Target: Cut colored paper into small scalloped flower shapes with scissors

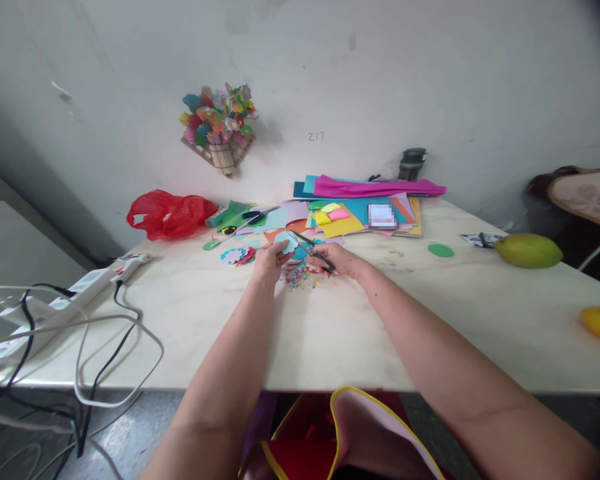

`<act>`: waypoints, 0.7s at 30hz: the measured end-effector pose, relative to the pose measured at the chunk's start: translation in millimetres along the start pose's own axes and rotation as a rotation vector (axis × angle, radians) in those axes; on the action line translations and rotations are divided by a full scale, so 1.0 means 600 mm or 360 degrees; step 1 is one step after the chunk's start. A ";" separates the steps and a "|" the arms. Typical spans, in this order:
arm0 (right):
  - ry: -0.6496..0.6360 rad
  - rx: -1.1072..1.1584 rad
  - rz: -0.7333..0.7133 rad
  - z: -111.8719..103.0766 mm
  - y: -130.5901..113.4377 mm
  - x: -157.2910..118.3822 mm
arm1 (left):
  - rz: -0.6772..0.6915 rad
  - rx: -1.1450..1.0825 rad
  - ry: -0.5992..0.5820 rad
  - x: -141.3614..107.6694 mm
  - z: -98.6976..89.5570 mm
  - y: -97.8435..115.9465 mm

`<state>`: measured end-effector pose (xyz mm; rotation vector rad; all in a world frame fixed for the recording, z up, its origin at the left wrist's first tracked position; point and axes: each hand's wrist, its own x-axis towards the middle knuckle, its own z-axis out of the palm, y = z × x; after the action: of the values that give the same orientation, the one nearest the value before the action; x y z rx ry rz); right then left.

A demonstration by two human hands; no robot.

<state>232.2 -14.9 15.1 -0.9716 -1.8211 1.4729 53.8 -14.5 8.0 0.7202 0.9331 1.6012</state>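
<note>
Between the fingers of my left hand (269, 261) is a light blue paper piece (287, 243) with a scalloped edge. My right hand (344, 260) is closed on the black handles of a pair of scissors (327, 263). The scissor blades point left, close to the blue piece; whether they touch it is too small to tell. Small colourful paper scraps (303, 277) lie on the table below both hands. Left of my left hand sits a group of scalloped paper shapes (237, 256) in blue, lilac and red.
Coloured sheets (347, 223), a phone-like object (381, 217) and dark-handled scissors (253, 217) lie behind my hands. A red bag (169, 213) and power strip (87, 290) are left. A green disc (441, 250) and green-yellow fruit (529, 251) are right. A dark bottle (412, 164) stands behind.
</note>
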 end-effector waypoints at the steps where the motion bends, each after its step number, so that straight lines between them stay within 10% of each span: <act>1: -0.0008 0.0000 -0.0003 -0.001 0.001 0.001 | 0.0004 0.0008 -0.0014 0.001 -0.001 0.000; 21: -0.0205 -0.0182 0.0079 -0.043 0.005 -0.013 | 0.0113 0.0006 -0.0054 0.018 -0.035 0.024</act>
<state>258.0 -7.4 17.6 -1.0033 -2.0056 1.5057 26.7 -9.4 9.3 0.7886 0.8947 1.6444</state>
